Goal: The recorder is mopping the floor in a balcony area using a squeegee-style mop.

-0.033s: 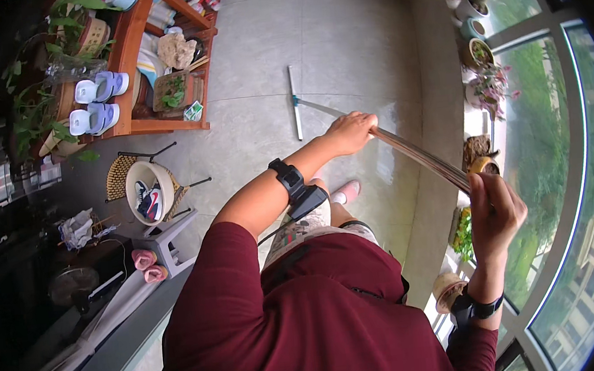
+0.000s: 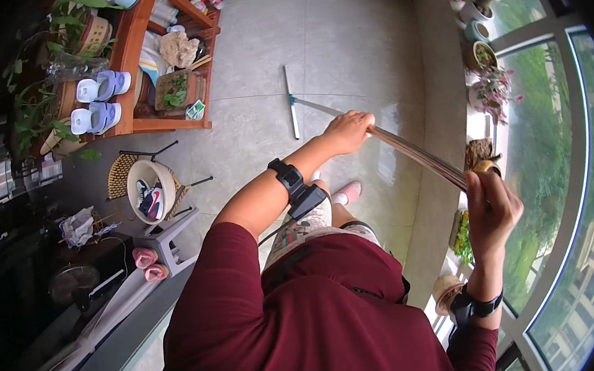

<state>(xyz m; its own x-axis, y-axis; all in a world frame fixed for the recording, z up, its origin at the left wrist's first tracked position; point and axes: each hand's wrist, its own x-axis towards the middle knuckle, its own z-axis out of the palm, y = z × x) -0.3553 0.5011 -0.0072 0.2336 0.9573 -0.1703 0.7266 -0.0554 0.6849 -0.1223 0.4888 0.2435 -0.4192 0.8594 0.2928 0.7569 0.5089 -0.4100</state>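
A long-handled floor squeegee (image 2: 418, 155) runs slantwise across the view, from upper left down to the right. Its thin pale blade (image 2: 295, 120), with a teal joint, lies on the grey tiles ahead of me. My left hand (image 2: 350, 132) is closed around the middle of the shaft, its back facing up. Farther along, my right hand (image 2: 495, 212) grips the shaft near its upper end, beside the window; the tip of the handle is hidden by that hand. A damp-looking shine shows on the tiles by the shaft.
Several potted plants (image 2: 478, 56) line the window ledge (image 2: 422, 206) on the right. A wooden shelf (image 2: 132, 65) holding rocks, plants and sandals stands at upper left. Below it, a woven chair (image 2: 119, 175) bears a bucket (image 2: 163, 186) of shoes. Pink slippers (image 2: 150, 265) rest on a grey stool.
The squeegee blade has shifted very slightly left, and my right hand has moved slightly left. Both hands keep their grip on the shaft.
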